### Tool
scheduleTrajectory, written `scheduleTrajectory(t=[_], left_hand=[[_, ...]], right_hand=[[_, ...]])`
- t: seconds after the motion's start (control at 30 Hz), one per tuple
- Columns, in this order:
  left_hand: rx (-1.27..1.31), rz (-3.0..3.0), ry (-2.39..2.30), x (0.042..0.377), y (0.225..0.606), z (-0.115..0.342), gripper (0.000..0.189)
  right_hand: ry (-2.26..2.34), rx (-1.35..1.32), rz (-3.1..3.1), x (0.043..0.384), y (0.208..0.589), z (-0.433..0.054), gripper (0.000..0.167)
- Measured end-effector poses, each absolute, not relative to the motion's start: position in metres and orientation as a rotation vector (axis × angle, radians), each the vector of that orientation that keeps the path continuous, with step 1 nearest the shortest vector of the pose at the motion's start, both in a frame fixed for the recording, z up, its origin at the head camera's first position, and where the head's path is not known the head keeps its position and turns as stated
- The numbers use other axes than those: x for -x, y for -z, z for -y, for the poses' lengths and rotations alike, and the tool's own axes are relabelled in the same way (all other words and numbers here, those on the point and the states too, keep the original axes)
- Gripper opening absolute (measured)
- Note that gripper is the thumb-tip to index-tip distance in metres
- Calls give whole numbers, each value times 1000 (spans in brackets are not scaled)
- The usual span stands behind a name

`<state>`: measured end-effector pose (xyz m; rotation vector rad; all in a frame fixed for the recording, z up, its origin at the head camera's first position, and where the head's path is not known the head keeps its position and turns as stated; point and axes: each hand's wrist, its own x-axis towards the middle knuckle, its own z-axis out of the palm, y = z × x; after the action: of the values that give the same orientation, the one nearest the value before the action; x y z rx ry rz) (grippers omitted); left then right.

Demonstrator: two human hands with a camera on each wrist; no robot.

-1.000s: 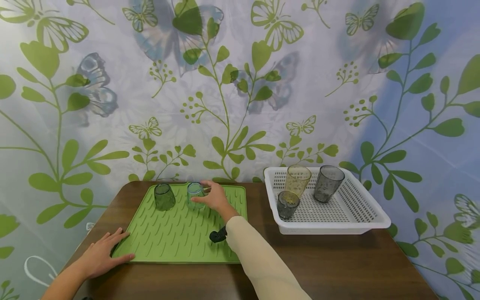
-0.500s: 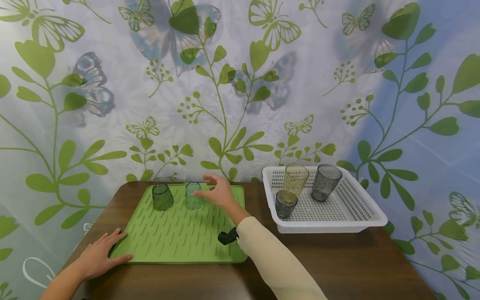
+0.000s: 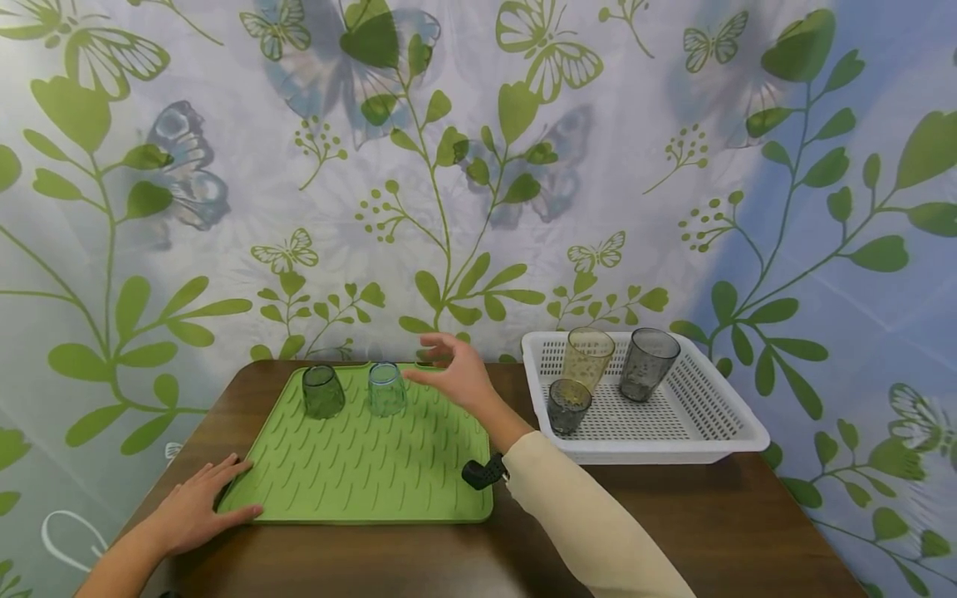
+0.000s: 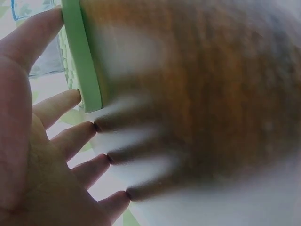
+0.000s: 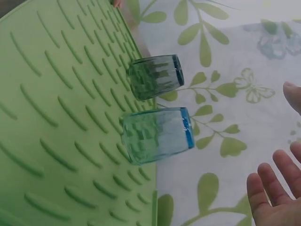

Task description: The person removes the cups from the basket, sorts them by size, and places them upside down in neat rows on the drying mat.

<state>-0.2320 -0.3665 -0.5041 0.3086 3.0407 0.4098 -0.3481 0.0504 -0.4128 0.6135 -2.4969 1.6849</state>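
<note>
My right hand (image 3: 458,374) hovers with loosely spread fingers just right of a pale blue drinking glass (image 3: 386,394), holding nothing. In the right wrist view a gap shows between that hand (image 5: 277,197) and the blue-tinted glass (image 5: 157,134). The glass stands narrower end up near the back of a green ridged drying mat (image 3: 359,473). To its left stands a dark green-grey glass (image 3: 323,394), also narrower end up. My left hand (image 3: 193,508) rests with spread fingers at the mat's front left corner, fingertips and thumb by the mat's edge (image 4: 82,61).
Right of the mat, a white perforated basket (image 3: 658,455) holds a yellowish glass (image 3: 588,353), a tall grey glass (image 3: 649,365) and a small dark glass (image 3: 568,407). Both mat and basket are on a brown wooden table (image 3: 419,556). A patterned curtain (image 3: 478,232) hangs behind.
My right hand has let go of the pale blue glass and drawn back to the right. The glass stays standing on the mat. My left hand has not moved on the mat.
</note>
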Motion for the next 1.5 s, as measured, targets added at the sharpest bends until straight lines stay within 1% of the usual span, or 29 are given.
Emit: scheduleTrajectory(t=[0.4,0.67,1.07,1.5], left_hand=[[-417,-3104,-539,233,500,363,84],[-492,-3161,-617,229,492,344,83],[-554,-3173,-674,232,485,318,81],[-630,-3169,-712,237,481,283,79]], right_hand=[[-1691,-594,2423,340,408,-81,58],[-1747,-574,2398,336,407,-103,54],[-1784,-479,2424,333,409,-134,54],[-1695,-423,2414,330,413,-175,54]])
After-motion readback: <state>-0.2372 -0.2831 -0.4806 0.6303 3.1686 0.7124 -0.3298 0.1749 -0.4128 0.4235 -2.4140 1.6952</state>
